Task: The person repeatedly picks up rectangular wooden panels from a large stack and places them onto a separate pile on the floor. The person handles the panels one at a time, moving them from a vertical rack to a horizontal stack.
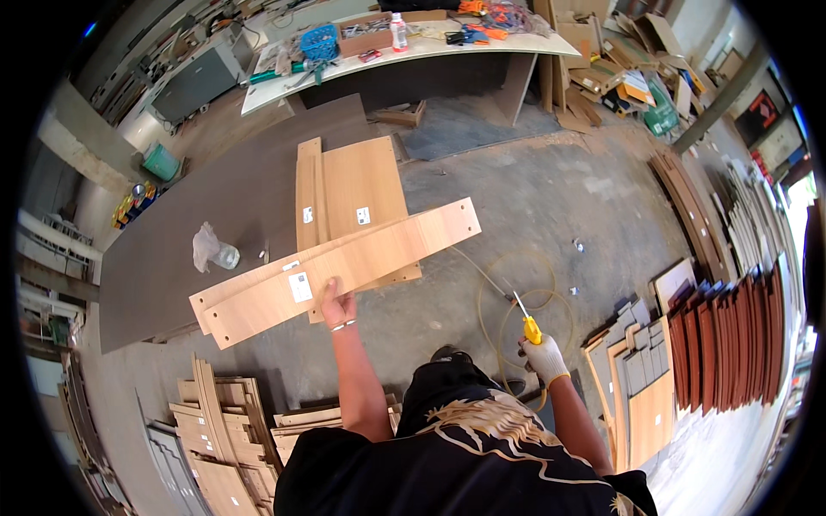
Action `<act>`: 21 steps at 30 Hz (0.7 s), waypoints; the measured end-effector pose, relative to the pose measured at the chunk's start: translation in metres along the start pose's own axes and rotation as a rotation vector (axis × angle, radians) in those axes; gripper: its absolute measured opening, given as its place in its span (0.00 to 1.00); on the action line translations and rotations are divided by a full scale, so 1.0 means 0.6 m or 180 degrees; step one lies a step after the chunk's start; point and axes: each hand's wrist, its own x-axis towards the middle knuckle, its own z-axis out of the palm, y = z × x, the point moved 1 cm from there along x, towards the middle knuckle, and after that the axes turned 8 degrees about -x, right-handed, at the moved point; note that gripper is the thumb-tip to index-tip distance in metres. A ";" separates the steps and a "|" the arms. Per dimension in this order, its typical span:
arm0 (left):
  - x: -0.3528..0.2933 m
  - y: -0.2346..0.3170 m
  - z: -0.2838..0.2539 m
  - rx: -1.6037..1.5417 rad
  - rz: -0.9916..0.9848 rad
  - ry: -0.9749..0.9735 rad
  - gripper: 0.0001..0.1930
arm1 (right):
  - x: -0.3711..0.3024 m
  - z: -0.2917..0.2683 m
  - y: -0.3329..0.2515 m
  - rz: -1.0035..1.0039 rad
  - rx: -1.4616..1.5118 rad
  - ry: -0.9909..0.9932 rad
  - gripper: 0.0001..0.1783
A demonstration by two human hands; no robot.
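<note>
My left hand (336, 305), bare with a bracelet at the wrist, grips the lower edge of a long light-wood board (370, 261). The board has holes near its ends and a white label, and a second board shows along its far edge. Behind them, wider light-wood panels (353, 176) lie at the edge of a large dark board. My right hand (544, 354), in a white knit glove, is closed round a yellow air blow gun (533, 330) with a thin nozzle pointing away from me. A thin hose (482, 344) loops over the floor beside it.
The dark board (198, 215) carries a jar (226, 255) with a plastic bag. Beyond stands a white worktable (413, 53) with a blue basket (319, 42) and tools. Reddish-brown boards (723, 344) stand at the right; stacked wood pieces (219, 430) lie near left. Cardboard (602, 77) piles up far right.
</note>
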 end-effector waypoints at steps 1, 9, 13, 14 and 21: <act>-0.015 -0.012 0.014 -0.0038 0.0096 0.0293 0.25 | 0.005 -0.002 0.006 0.0046 -0.0057 -0.0017 0.12; -0.065 0.022 0.002 0.0088 0.0261 0.1108 0.25 | -0.008 0.040 0.080 -0.0317 -0.1143 -0.0295 0.15; -0.028 0.042 0.023 0.0573 0.0138 0.0623 0.24 | -0.011 0.036 0.109 0.0138 -0.0921 -0.0206 0.17; -0.009 0.051 0.050 0.0694 0.0145 0.0477 0.24 | -0.014 0.034 0.102 0.0182 -0.0859 -0.0206 0.18; 0.158 -0.013 0.124 0.1722 0.0059 0.0708 0.28 | 0.002 0.049 0.082 0.0157 -0.0750 -0.0027 0.14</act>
